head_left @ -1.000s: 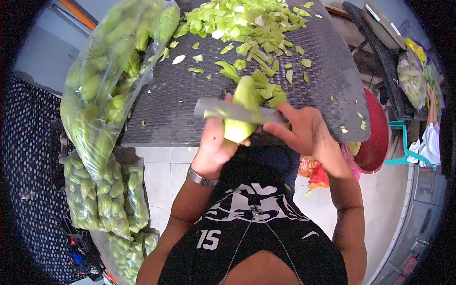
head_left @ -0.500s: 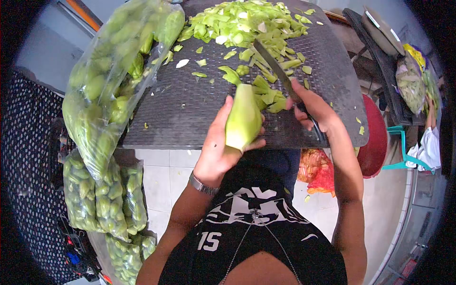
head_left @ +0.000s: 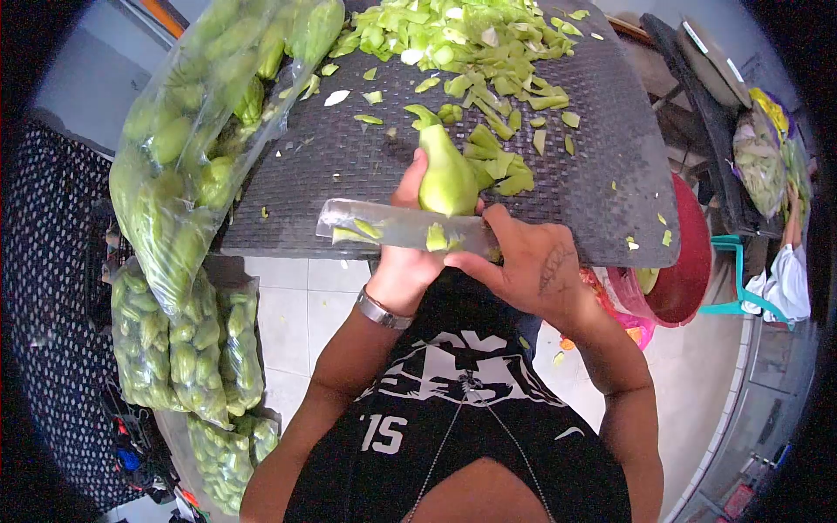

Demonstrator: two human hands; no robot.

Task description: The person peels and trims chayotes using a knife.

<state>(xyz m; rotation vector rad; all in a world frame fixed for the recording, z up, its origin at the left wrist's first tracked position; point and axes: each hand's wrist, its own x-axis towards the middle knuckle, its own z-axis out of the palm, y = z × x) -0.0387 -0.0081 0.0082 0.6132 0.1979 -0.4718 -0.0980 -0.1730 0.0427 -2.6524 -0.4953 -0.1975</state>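
A pale green peeled chayote [head_left: 447, 174] rests in my left hand [head_left: 407, 266], whose fingers wrap round it over the table's near edge. My right hand [head_left: 532, 257] grips a knife [head_left: 392, 224], its handle hidden in the fist. The broad blade lies across in front of the chayote's near end and over my left hand, pointing left, with bits of green peel stuck to it. Just beyond the chayote, cut peelings [head_left: 501, 166] lie on the dark woven-pattern table [head_left: 349, 166].
A large heap of peelings [head_left: 462, 39] covers the table's far side. A clear plastic bag of chayotes [head_left: 174, 148] lies along the left edge, with more filled bags [head_left: 170, 340] below. At right stand a red tub [head_left: 676, 261] and a teal stool [head_left: 741, 279]. Another person's arm [head_left: 793, 213] shows far right.
My right hand has swung the knife from the right, above the peelings, down and left to the chayote's near end. My left hand still holds the chayote, slightly higher up in view.
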